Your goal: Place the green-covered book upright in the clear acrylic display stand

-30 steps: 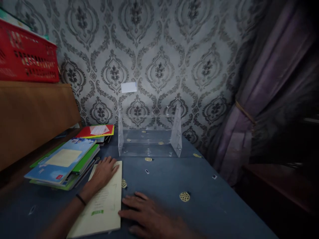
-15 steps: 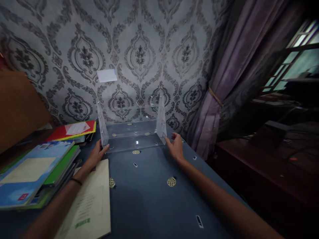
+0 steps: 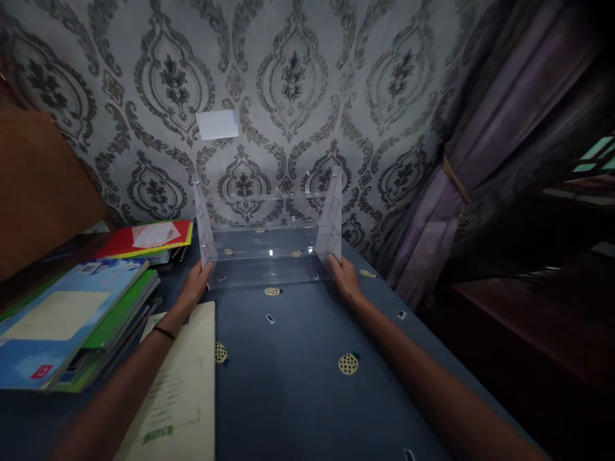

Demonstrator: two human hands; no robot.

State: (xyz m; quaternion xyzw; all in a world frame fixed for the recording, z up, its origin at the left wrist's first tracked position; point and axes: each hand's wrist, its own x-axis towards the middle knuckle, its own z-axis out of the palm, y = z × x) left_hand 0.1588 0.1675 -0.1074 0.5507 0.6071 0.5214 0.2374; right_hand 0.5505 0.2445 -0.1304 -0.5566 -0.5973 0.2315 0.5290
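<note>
A clear plastic shelf rack (image 3: 329, 221) with two upright side panels and see-through crosswise tiers stands near the back of the table, by the wall. My left hand (image 3: 196, 283) grips the lower front of its left side panel, thumb in front. On the other side my right hand (image 3: 345, 279) is closed on the lower right side panel; the fingers behind it are hidden. Beneath my left forearm lies a cream-coloured book (image 3: 192, 378).
At the left are stacked books, a blue one (image 3: 29, 358) on top, and behind them a red-and-yellow one (image 3: 120, 242). A brown board (image 3: 43, 192) rises at far left. The blue patterned tablecloth (image 3: 288, 397) ends at right, near a tied purple curtain (image 3: 427, 230).
My right hand has gone from apart with fingers loose to closed on the rack's right panel. My left hand still holds the left panel. The view has shifted slightly left and closer.
</note>
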